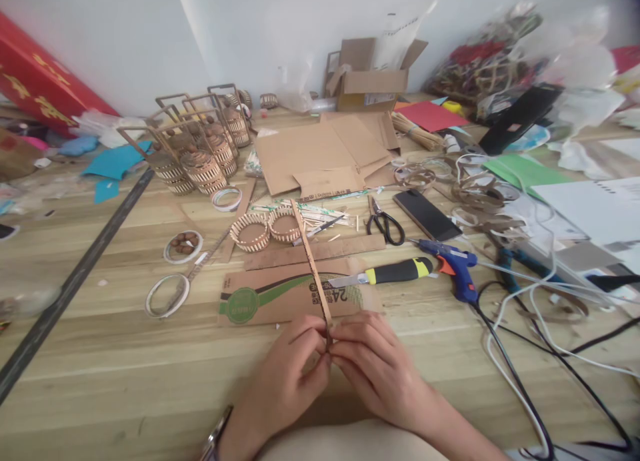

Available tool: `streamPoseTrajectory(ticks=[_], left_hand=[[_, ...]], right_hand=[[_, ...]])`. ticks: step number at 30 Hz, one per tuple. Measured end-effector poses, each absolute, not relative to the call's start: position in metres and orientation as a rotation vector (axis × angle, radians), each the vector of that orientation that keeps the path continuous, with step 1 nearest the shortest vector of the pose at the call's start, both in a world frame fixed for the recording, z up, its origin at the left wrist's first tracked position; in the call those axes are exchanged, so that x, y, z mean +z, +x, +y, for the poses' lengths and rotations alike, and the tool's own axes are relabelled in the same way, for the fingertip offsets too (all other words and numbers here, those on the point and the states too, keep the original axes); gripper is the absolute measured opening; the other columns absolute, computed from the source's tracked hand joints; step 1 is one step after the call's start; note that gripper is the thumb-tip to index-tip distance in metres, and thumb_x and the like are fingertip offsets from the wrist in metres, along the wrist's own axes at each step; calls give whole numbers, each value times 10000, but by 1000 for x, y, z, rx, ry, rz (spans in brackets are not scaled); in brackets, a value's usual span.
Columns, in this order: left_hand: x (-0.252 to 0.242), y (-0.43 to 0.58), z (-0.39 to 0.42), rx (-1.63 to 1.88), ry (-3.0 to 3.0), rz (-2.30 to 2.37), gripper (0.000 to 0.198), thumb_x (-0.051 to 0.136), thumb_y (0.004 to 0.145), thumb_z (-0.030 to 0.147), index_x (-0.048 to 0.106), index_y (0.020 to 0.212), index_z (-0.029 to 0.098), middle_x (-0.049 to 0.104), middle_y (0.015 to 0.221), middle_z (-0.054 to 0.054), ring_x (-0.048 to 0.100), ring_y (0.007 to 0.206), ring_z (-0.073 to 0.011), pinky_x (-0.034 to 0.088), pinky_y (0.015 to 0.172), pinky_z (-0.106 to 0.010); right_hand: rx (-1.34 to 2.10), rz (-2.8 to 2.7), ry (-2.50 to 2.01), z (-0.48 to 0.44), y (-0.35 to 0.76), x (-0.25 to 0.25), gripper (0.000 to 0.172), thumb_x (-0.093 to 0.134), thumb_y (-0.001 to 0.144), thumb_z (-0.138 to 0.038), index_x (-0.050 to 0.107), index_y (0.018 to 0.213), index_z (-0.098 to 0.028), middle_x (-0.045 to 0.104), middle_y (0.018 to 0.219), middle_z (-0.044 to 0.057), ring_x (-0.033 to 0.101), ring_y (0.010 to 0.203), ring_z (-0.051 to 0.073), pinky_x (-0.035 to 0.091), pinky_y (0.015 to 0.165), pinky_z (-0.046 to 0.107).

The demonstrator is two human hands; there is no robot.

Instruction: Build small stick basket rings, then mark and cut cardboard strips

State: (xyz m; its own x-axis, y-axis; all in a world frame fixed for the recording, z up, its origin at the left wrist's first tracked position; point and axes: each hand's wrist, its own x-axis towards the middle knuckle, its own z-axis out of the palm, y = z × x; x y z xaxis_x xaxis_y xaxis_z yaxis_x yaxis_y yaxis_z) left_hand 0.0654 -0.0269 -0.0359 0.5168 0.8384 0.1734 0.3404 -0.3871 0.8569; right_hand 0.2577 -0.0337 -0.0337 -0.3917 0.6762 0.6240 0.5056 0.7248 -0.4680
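Observation:
Both hands meet close to my body and pinch the near end of a long, thin cardboard strip (311,264). My left hand (290,367) closes on it from the left, and my right hand (377,364) from the right. The strip points away from me over a printed cardboard piece (280,301). A utility knife (400,271) lies just beyond my right hand, its blade near the strip. Two round slatted baskets (250,233) stand by the strip's far end. My fingertips hide the end being held.
A blue glue gun (457,264), black-handled scissors (385,224) and a phone (427,214) lie to the right, among tangled cables (505,341). Lidded slatted baskets with handles (200,161) stand back left. Flat cardboard (320,157) lies behind. White rings (167,295) are at left.

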Motion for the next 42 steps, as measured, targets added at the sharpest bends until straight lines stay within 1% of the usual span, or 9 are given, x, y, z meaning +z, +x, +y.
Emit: streamPoseTrajectory(ticks=[6, 11, 14, 18, 24, 28, 32, 38, 42], left_hand=[[-35, 62, -30, 705, 1951, 1041, 112, 478, 938, 156, 548, 880, 221, 641, 1080, -67, 630, 1018, -192, 506, 911, -302], [-36, 62, -33, 707, 1879, 1053, 133, 530, 985, 333, 611, 1023, 235, 609, 1291, -94, 565, 1246, -240, 458, 1036, -367], [-38, 65, -33, 743, 1769, 1067, 199, 491, 1005, 383, 616, 1031, 230, 617, 1299, -108, 589, 1206, -249, 514, 932, -351], [-39, 71, -31, 753, 1661, 1127, 227, 492, 997, 403, 628, 1000, 221, 663, 1213, -102, 649, 1053, -231, 535, 771, -303], [-39, 74, -28, 672, 1497, 1231, 299, 518, 965, 462, 644, 1068, 211, 715, 1060, -78, 663, 994, -222, 504, 690, -274], [-42, 71, -28, 648, 1356, 1220, 439, 558, 914, 594, 673, 1035, 188, 729, 1054, -98, 674, 979, -239, 521, 716, -288], [-44, 69, -28, 668, 1236, 1088, 564, 636, 841, 667, 686, 1089, 163, 737, 962, -94, 683, 896, -230, 534, 773, -306], [-40, 70, -26, 659, 1240, 1011, 385, 574, 934, 530, 694, 904, 166, 692, 799, -35, 646, 764, -175, 511, 719, -263], [-40, 70, -26, 674, 1294, 1055, 322, 533, 963, 447, 709, 983, 179, 692, 829, -33, 651, 773, -176, 515, 727, -269]], right_hand=[[428, -2010, -925, -36, 257, -42, 156, 559, 929, -104, 650, 1000, -209, 723, 987, 67, 665, 906, 182, 553, 780, 328], [1053, -1456, -1006, -40, 253, -60, 134, 561, 974, -279, 652, 887, -234, 706, 924, 56, 688, 876, 179, 576, 770, 306], [1406, -974, -891, -40, 249, -77, 192, 578, 960, -405, 628, 886, -235, 709, 871, 53, 686, 759, 179, 585, 719, 325], [1606, -708, -775, -41, 245, -91, 181, 643, 908, -419, 622, 905, -239, 705, 842, 40, 662, 714, 172, 575, 709, 324], [1400, -960, -926, -41, 244, -78, 201, 592, 947, -414, 596, 848, -239, 607, 715, 2, 620, 682, 151, 548, 655, 271], [913, -1446, -1126, -38, 249, -57, 160, 567, 964, -291, 635, 833, -229, 653, 809, 28, 647, 763, 164, 548, 681, 275], [467, -1811, -1039, -30, 253, -47, 106, 604, 910, -148, 655, 909, -241, 705, 885, 40, 669, 808, 181, 555, 694, 313], [318, -1973, -943, -25, 252, -48, 137, 567, 947, -118, 653, 997, -212, 729, 949, 55, 659, 850, 179, 543, 756, 343], [197, -2033, -927, -27, 251, -47, 189, 559, 942, -86, 652, 1060, -201, 746, 995, 59, 663, 884, 187, 520, 812, 366]])
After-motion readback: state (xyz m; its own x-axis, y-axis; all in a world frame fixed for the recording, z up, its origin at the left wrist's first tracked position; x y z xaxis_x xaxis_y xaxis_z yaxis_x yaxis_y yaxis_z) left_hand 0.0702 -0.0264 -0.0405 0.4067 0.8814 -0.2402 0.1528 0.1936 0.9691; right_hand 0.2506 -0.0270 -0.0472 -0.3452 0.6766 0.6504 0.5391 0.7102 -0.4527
